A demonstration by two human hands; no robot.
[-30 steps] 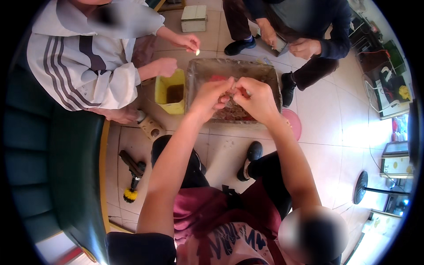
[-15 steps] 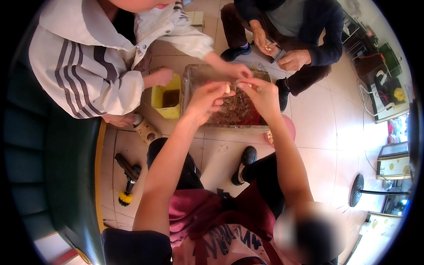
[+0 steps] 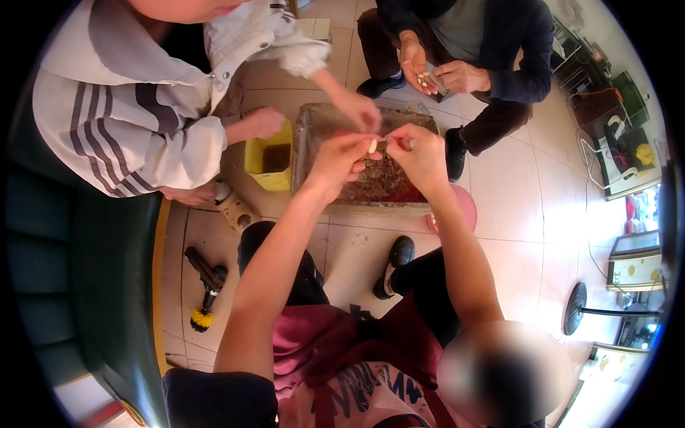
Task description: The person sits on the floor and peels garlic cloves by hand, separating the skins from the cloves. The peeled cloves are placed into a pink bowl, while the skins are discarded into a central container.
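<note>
My left hand (image 3: 338, 162) is closed with a small pale clove-like piece (image 3: 372, 146) between thumb and fingers. My right hand (image 3: 422, 158) pinches close beside it; what its fingertips hold is too small to make out. Both are over a grimy box (image 3: 381, 210) containing brown papery scraps (image 3: 372, 184) and something red. Left of the box stands a yellow bucket (image 3: 265, 178) with brown contents; at its right is a pink basin (image 3: 464, 203), partly hidden by my right forearm.
A co-worker in a pale jacket (image 3: 121, 135) reaches a hand (image 3: 357, 108) over the box. Another person's hands (image 3: 457, 76) hold pale pieces at top right. A dark green bench (image 3: 100, 271), a yellow-bristled brush tool (image 3: 203, 319) and a round black stand base (image 3: 574, 308) are nearby.
The left co-worker's arm swung over the box, then drew slightly back. My hands stay together; a pale piece shows at my left fingertips. The right person's hands moved together over pale pieces.
</note>
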